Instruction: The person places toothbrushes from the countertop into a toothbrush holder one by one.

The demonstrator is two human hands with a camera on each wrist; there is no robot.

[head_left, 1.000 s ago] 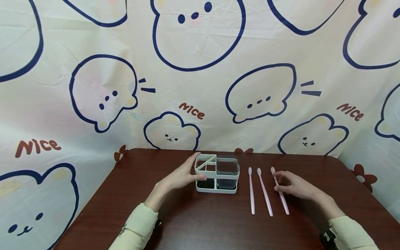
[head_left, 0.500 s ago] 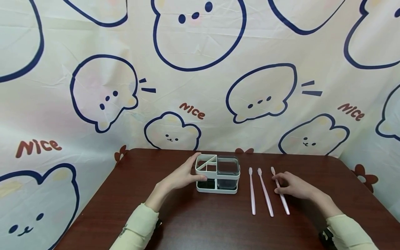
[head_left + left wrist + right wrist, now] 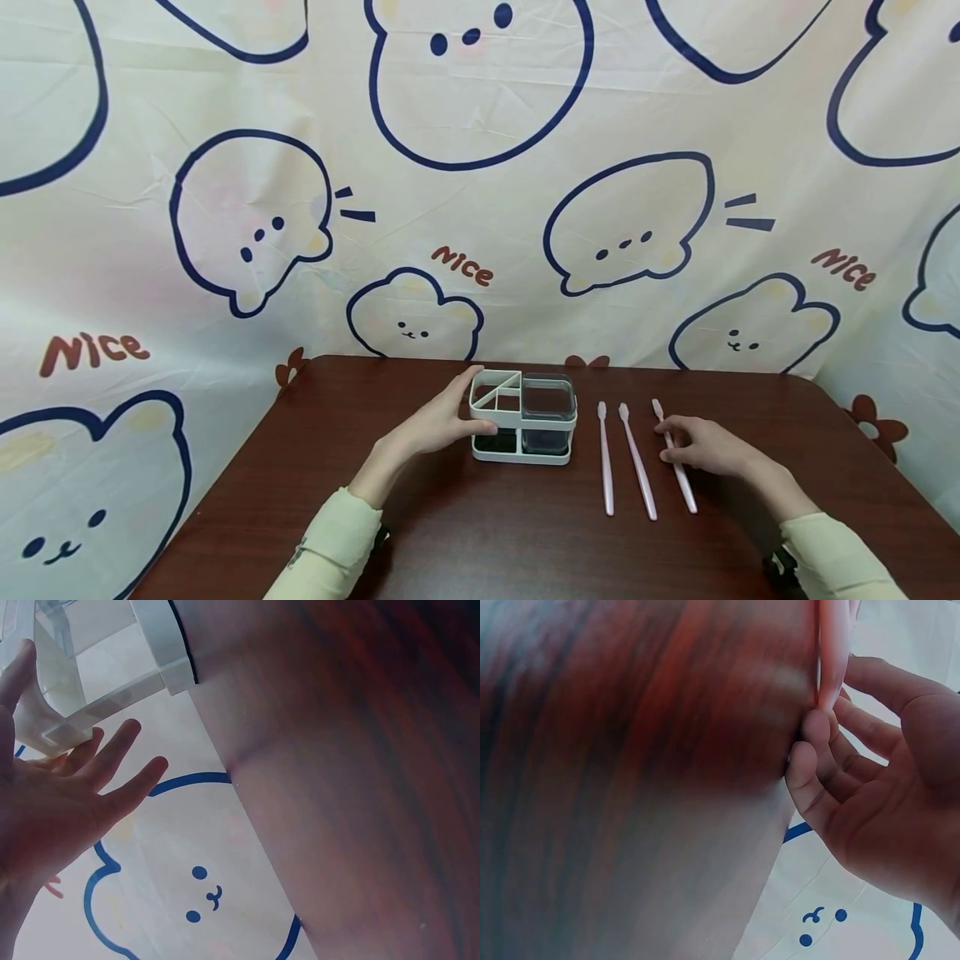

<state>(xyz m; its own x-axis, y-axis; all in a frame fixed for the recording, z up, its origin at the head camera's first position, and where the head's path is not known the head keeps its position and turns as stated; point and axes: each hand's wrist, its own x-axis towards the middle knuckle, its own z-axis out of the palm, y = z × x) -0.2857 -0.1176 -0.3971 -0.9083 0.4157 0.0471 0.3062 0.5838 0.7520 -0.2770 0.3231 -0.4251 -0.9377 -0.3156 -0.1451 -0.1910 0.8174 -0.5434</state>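
A pale green-white toothbrush holder [image 3: 523, 423] with divided top openings and a clear cup on its right side stands near the table's back. My left hand [image 3: 435, 417] holds its left side, thumb in front and fingers reaching behind; the left wrist view shows the thumb and fingers around the holder's frame [image 3: 120, 697]. Further right, my right hand [image 3: 705, 446] pinches a pink toothbrush [image 3: 682, 483] between thumb and fingers near its upper part. In the right wrist view the handle [image 3: 834, 652] runs past the fingertips. Two more pink toothbrushes, one left [image 3: 606, 467] and one middle [image 3: 639, 467], lie beside it.
Everything stands on a dark brown wooden table [image 3: 480, 533]. Behind it hangs a pale cloth [image 3: 510, 325] printed with blue bear outlines, close to the table's back edge.
The right fingers have closed in on the rightmost toothbrush, whose lower end has shifted slightly up and to the right. The left hand and holder have stayed in place.
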